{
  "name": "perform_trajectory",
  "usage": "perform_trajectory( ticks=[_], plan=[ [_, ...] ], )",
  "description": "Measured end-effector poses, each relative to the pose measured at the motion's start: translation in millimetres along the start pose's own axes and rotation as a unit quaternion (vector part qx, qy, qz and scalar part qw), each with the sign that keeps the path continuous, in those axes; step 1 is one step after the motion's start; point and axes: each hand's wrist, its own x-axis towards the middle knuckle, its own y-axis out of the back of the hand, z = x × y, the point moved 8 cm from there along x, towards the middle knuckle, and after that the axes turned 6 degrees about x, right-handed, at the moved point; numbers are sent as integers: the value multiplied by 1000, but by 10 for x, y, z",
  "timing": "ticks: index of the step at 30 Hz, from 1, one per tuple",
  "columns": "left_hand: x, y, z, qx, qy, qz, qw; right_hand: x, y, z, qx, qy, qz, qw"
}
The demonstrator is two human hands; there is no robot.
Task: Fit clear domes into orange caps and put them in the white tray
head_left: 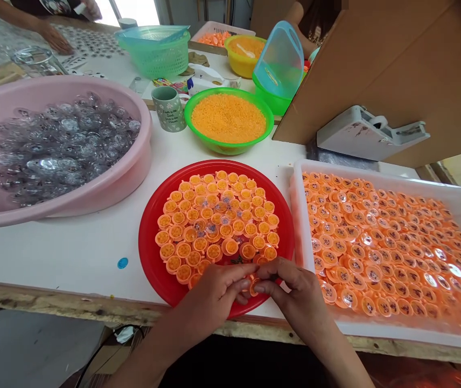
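Note:
My left hand and my right hand meet over the near rim of a red plate. Together their fingertips pinch one small orange cup. The plate holds several small orange cups filled with yellow grains, some with clear lids on. To the right, a white tray is packed with several lidded orange cups. A pink basin at the left holds a heap of clear plastic lids. A green bowl of yellow grains stands behind the plate.
A grey mug, a green basket, a yellow bowl and a green box with a raised blue lid stand farther back. A brown cardboard box rises at right, with a white device beneath it. Another person's hand rests at far left.

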Motion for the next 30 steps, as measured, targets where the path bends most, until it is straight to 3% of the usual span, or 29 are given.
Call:
perform_trajectory(
  ticks=[4,7,10,15,18,22,25,30],
  plan=[
    [8,24,-134,-34,18,87,995,-7,34,71,24,-35,41,998],
    [-10,55,-171,-64,18,132,989,-34,-44,60,27,-13,21,999],
    [-50,68,-153,-61,14,132,989,-94,-97,4,-4,27,17,999],
    [-111,61,-70,3,-54,143,988,-164,-76,-93,-15,50,54,997],
    [-92,36,-87,-22,-57,149,987,-166,-52,-149,-16,57,74,995],
    [-55,43,-138,-87,-17,147,985,-173,-5,-202,-48,82,118,988],
    [-43,11,-193,-115,28,107,987,-150,-50,-163,-47,72,89,992],
    [-54,33,-341,-154,96,109,977,-123,-56,-73,-18,26,81,996]
  ],
)
